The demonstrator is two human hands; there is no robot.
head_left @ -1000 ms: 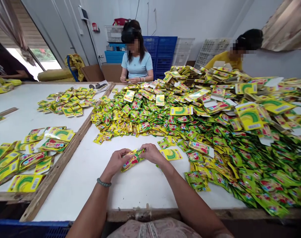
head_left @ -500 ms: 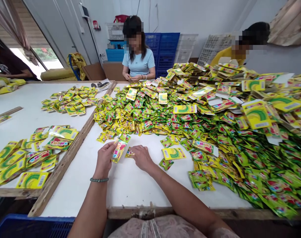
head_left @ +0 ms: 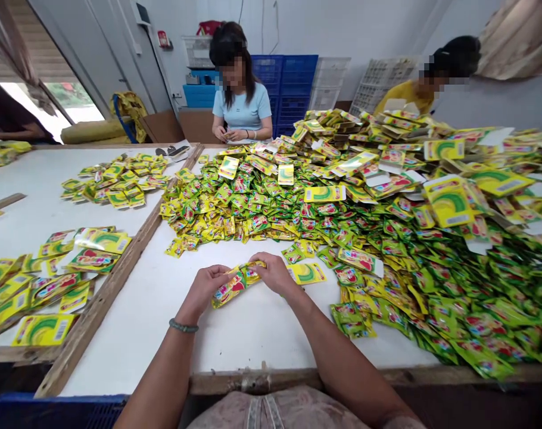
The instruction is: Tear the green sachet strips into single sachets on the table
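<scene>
I have the slim yellow-and-green printed cardboard carton [head_left: 229, 291] between both hands, off the near part of the table, tilted, its right end higher than its left. Printed face with bright lettering and a red motif points up toward my camera.

Left hand [head_left: 203, 289]: thumb and fingers pinching the carton's left part. Right hand [head_left: 274, 275]: fingertips closed on a small shiny yellow foil packet [head_left: 252, 273] at the carton's right end. Can't tell how far the packet sits inside; fingers cover part of it.

Under the grip: flat white tabletop [head_left: 164, 333]. Just right of the right hand, a flat yellow carton with a green swirl [head_left: 307, 273] lies on it. Just beyond that, a few loose green-and-yellow foil packets [head_left: 298, 252].

Beyond the grip and all along its right, a big heap of glossy green and yellow foil packets [head_left: 387, 298]. Yellow printed cartons, some with white flaps open [head_left: 447, 202], lie over its far right part.

Left of the grip, a long brown wooden strip [head_left: 137, 250] runs slantwise along the table. Past it: a near group of yellow-green cartons [head_left: 43, 329], and a farther pile of small yellow packs [head_left: 114, 179].

Straight across from the grip, a person in a light-blue shirt [head_left: 242, 113] has both hands together at the far edge; what they hold is too small to read. Far right, behind the heap, a person in a yellow top [head_left: 405, 98].
</scene>
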